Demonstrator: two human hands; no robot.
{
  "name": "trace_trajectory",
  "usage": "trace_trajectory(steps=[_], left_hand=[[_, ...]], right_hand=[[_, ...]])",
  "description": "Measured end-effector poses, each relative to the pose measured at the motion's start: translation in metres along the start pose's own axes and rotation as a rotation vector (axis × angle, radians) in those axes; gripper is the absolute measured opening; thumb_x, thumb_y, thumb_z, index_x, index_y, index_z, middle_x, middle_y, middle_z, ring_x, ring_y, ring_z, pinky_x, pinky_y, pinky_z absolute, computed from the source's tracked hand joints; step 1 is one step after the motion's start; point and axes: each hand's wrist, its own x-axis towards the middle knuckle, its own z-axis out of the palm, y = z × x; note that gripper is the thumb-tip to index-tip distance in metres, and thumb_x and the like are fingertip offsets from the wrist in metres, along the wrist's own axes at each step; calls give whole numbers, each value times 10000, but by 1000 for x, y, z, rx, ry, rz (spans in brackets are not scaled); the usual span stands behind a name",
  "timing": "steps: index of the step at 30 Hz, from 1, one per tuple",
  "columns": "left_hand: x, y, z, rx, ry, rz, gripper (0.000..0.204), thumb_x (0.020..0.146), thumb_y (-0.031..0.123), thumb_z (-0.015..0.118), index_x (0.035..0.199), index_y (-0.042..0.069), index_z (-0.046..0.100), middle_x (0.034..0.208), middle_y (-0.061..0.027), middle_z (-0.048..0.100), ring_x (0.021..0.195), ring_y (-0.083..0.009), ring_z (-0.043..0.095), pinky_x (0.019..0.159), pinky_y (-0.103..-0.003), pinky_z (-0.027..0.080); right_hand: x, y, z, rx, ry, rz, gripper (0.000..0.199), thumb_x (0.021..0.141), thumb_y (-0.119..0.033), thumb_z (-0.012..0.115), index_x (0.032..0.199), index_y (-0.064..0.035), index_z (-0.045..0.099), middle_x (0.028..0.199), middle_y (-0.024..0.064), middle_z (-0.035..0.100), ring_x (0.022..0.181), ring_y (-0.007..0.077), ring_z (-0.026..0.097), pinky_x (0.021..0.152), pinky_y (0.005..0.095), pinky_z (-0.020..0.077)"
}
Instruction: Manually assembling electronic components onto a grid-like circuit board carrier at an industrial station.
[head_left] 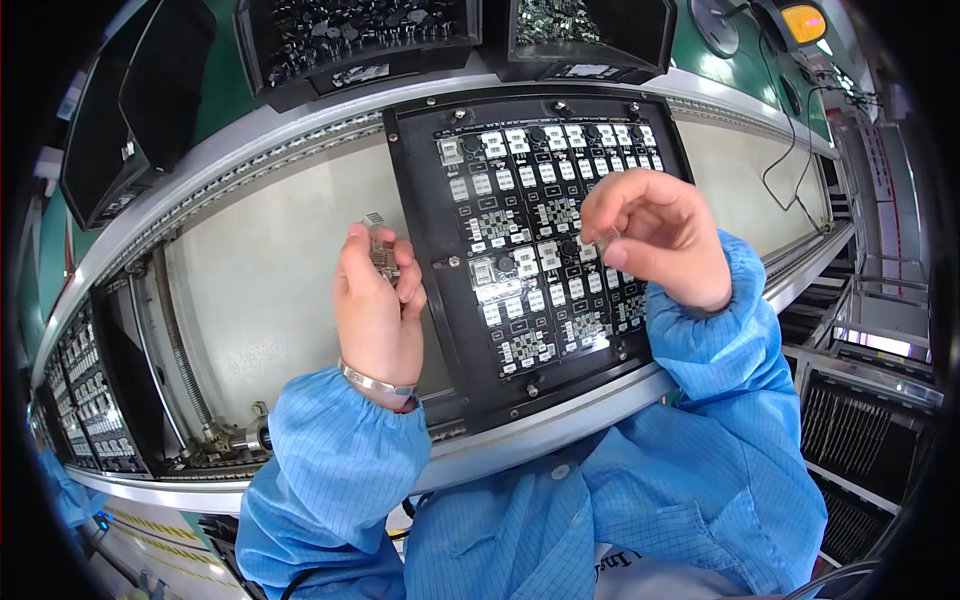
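My left hand is over the pale conveyor bed, just left of a black fixture frame. Its fingers are closed round several small metal-pinned electronic components. Over the right half of the fixture, my right hand pinches one small, pale component with thin pins between thumb and forefinger; its exact kind is too small to tell. Below lies a panel of circuit boards with white blocks, round black parts and small chips. My right hand hides part of that panel.
Beyond the rail stand a black bin of dark round parts and a black bin of shiny metal parts. Another black bin is at far left. A yellow-screened device is at far right. More boards lie along the line leftward.
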Motion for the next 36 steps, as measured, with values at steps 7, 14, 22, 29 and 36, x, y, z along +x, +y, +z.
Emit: trace_trajectory(steps=[7,14,22,29,36], left_hand=[[9,-4,-6,-126,-198,-134,260,972,329,419,904,86,485,739,-28,501,519,-81,370,451,-224,261],[-3,4,-2,-87,-321,-96,275,975,337,418,914,77,483,743,-39,510,513,-77,375,449,-221,260],[-7,2,3,-53,-337,-70,290,976,348,421,918,70,481,741,-46,509,519,-80,383,457,-223,273],[-11,6,5,-37,-352,-25,289,976,345,424,919,67,483,730,-46,507,515,-76,380,461,-223,279],[-13,4,6,-19,-358,-14,299,972,356,428,909,70,494,724,-40,510,515,-74,383,459,-220,276]], right_hand=[[31,0,-3,-82,49,-1,85,811,47,581,863,-20,576,987,119,614,825,124,588,736,242,485],[55,4,-8,-274,68,0,71,812,13,641,877,2,614,975,114,635,839,135,627,763,247,514],[82,11,-34,-404,116,-92,108,852,-36,625,936,27,648,978,116,652,843,141,637,776,249,512],[85,25,-32,-1068,23,-404,191,775,15,638,961,-20,664,927,69,653,840,179,649,764,270,524],[82,24,-31,-1356,-37,-480,246,744,8,649,984,-44,651,968,81,643,902,223,628,811,312,504]])
